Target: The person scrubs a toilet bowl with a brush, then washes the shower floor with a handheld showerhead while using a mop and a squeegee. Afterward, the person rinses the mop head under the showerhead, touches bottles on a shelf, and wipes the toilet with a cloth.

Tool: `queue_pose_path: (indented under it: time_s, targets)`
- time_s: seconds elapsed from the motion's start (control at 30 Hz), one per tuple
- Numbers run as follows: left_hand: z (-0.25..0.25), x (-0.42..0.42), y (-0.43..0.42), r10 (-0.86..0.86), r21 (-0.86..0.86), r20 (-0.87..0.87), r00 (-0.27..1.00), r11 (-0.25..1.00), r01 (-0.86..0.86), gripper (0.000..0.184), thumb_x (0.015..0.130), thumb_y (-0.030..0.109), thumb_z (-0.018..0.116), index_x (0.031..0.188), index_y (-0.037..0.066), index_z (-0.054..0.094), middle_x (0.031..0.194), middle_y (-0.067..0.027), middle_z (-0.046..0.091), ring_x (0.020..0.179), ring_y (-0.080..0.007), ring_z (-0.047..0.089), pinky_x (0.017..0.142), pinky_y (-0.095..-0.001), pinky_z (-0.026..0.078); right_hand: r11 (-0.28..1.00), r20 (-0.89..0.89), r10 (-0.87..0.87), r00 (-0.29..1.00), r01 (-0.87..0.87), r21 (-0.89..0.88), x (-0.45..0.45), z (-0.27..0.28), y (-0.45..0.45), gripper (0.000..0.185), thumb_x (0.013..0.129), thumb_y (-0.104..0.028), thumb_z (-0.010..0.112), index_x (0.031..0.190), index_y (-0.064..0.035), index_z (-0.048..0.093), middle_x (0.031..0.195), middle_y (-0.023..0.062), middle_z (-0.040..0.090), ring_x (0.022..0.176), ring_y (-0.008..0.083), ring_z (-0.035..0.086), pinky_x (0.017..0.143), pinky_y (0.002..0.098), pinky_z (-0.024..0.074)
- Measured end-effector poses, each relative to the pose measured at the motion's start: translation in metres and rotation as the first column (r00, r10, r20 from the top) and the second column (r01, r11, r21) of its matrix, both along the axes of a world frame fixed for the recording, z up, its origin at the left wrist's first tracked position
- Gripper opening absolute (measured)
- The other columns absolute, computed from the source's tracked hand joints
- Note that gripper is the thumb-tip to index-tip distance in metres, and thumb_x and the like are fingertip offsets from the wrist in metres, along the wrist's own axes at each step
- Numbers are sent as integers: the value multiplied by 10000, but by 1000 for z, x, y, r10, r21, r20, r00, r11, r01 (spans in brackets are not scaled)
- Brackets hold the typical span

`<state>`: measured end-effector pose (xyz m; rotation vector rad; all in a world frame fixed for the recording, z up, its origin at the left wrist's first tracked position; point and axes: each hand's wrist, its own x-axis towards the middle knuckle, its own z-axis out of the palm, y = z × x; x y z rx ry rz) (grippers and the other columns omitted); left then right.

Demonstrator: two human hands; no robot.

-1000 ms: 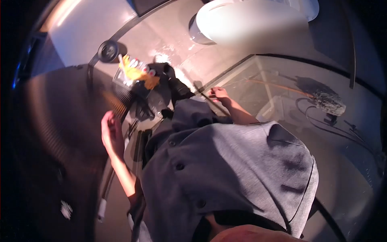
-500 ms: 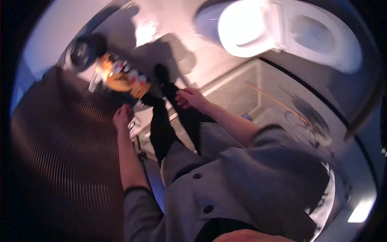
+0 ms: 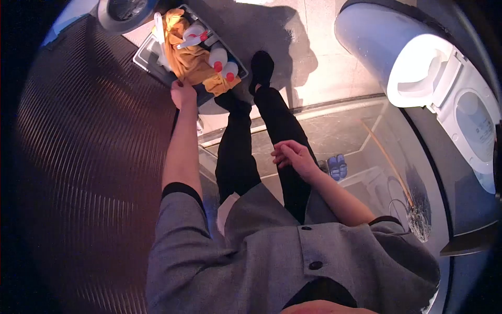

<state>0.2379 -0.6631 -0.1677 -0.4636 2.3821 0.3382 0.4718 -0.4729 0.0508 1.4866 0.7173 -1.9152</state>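
At the near edge of a grey plastic basket [image 3: 140, 56], my left hand [image 3: 184, 95] has its fingers closed beside an orange cloth [image 3: 187, 62]. Whatever it grips, if anything, is hidden by the fingers. The cloth is draped over the basket's contents and hangs past its near corner. Several white bottles with red caps, among them one white bottle [image 3: 217, 54], stick out beside the cloth. A white-handled item [image 3: 159, 32] leans at the left end. My right hand [image 3: 294, 157] hovers over my right leg, its fingers loosely bent and apart, with nothing in it.
A white toilet [image 3: 418, 68] with its lid raised stands at the right. Glass near my legs shows blue slippers [image 3: 337, 166] and a wooden-handled mop [image 3: 389, 157]. A dark ribbed wall panel [image 3: 94, 157] fills the left. A round bin [image 3: 125, 13] sits beyond the basket.
The view has shifted and sharpened. My left hand has moved up to the basket's near edge, beside the orange cloth. My right hand stays over my leg.
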Motion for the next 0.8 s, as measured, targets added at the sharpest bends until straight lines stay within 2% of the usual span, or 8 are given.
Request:
queue_pose_path:
  time_s: [0.07, 0.13, 0.3, 0.47, 0.53, 0.6, 0.63, 0.8]
  targets:
    - [12, 19, -8, 167, 285, -235, 957, 954, -96, 282, 794, 232, 530, 869, -40, 515, 796, -136, 561, 706, -221, 540, 676, -326, 436, 999, -40, 23, 999, -21, 43, -3, 5, -3, 224, 893, -212, 447, 1010, -36, 520, 880, 65, 602, 725, 118, 589, 600, 228, 467]
    - [44, 36, -2, 613, 742, -69, 787, 559, -370, 258, 821, 217, 477, 813, -41, 474, 814, -128, 519, 740, -207, 491, 712, -302, 401, 983, -99, 140, 985, -126, 136, -3, 10, -8, 211, 887, -200, 451, 989, -33, 530, 857, 64, 606, 706, 105, 586, 589, 220, 459]
    - [191, 64, 1, 582, 768, -97, 807, 560, -311, 248, 846, 216, 386, 901, -13, 466, 1056, -143, 453, 864, -214, 476, 803, -280, 374, 856, -244, 429, 869, -305, 418, -22, 47, -21, 270, 819, -137, 537, 1051, -9, 487, 897, 107, 585, 783, 165, 576, 693, 275, 470]
    - [385, 56, 66, 574, 782, 468, 672, 86, -617, 363, 855, 267, 368, 1098, 7, 439, 1165, -127, 441, 1053, -237, 469, 893, -348, 390, 665, -279, 572, 771, -237, 708, -33, 94, -19, 625, 703, -163, 662, 1216, -64, 319, 1152, 115, 429, 1013, 210, 485, 844, 320, 409]
    - [434, 66, 68, 391, 709, 655, 646, -23, -705, 404, 848, 279, 381, 1150, 11, 409, 1163, -121, 441, 1090, -239, 454, 902, -365, 392, 946, -348, -240, 906, 299, 127, -22, 88, -28, 470, 795, -207, 561, 1206, -77, 373, 1188, 97, 430, 1020, 199, 509, 781, 303, 472]
    - [461, 76, 79, 194, 612, 764, 615, 83, -787, 466, 837, 280, 399, 1219, 18, 346, 1171, -119, 437, 1092, -246, 454, 915, -370, 382, 736, -353, -665, 659, 494, -463, -16, 79, -19, 520, 805, -471, 464, 1067, -22, 497, 1054, 135, 545, 957, 286, 533, 883, 404, 393]
    - [477, 80, 93, 90, 551, 826, 557, 87, -830, 487, 828, 268, 410, 1236, 18, 323, 1176, -124, 434, 1082, -250, 460, 915, -377, 382, 444, -52, -829, 556, 601, -665, -27, 105, -1, 589, 809, -555, 382, 1009, -23, 538, 1029, 145, 568, 935, 297, 552, 872, 420, 399]
    - [487, 124, 130, -271, 382, 911, 311, 269, -884, 545, 798, 216, 441, 1278, 25, 268, 1186, -137, 427, 1066, -259, 471, 906, -384, 393, 446, -261, -894, 364, 671, -592, -27, 123, 65, 610, 807, -558, 428, 1131, -44, 477, 1020, 133, 578, 930, 248, 556, 845, 361, 430]
